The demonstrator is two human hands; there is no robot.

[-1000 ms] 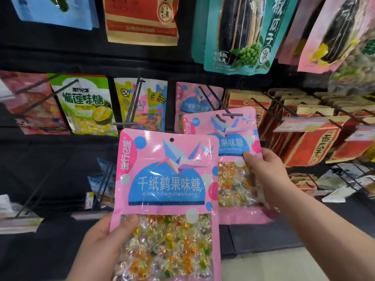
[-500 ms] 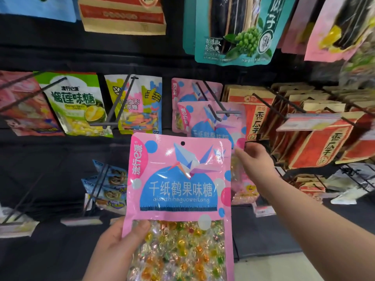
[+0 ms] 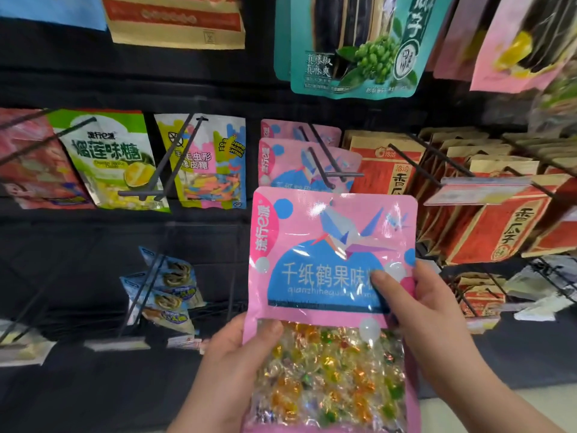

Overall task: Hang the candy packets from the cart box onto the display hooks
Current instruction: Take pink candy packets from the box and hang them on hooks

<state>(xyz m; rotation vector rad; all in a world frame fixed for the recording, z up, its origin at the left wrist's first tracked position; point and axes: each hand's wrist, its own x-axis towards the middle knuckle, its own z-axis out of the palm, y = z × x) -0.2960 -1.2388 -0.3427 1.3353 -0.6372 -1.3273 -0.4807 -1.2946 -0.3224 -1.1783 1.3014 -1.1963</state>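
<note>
Behind, on the black display wall point(image 3: 78, 245), two pink packets point(image 3: 281, 170) already hang on the centre hook point(image 3: 343, 175), while the left hand point(image 3: 231, 370) and right hand point(image 3: 437, 323) both grip one more candy packet point(image 3: 312, 232) at lower centre, not yet hung.

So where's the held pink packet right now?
Head view, lower centre-right: the pink packet is held by the left hand and right hand, just below the hook with two matching packets, left of the red packets.
</note>
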